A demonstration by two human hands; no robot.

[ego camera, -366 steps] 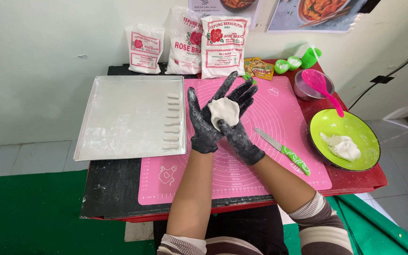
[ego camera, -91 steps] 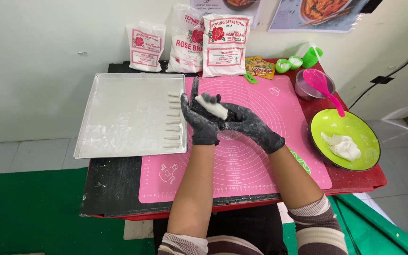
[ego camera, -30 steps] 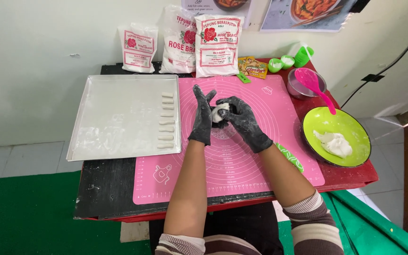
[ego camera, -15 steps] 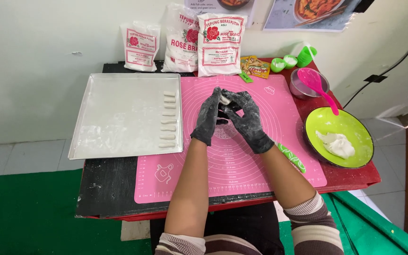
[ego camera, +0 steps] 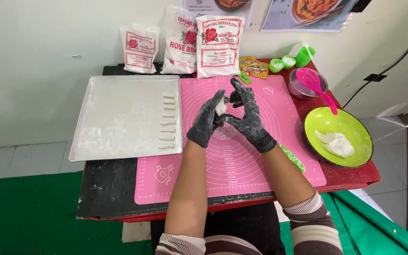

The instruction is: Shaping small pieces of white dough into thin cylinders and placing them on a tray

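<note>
Above the pink mat [ego camera: 256, 156], centre of frame: your two black-gloved hands meet.
Left hand [ego camera: 207, 122]: fingers curled around a white dough piece [ego camera: 220, 106].
Right hand [ego camera: 248, 113]: fingers spread, thumb side pressing the dough.
Tray [ego camera: 114, 118], left of frame: rolled dough sticks [ego camera: 167, 121] lined down its right edge.
Green plate [ego camera: 355, 130], right of frame: holds more dough.
</note>
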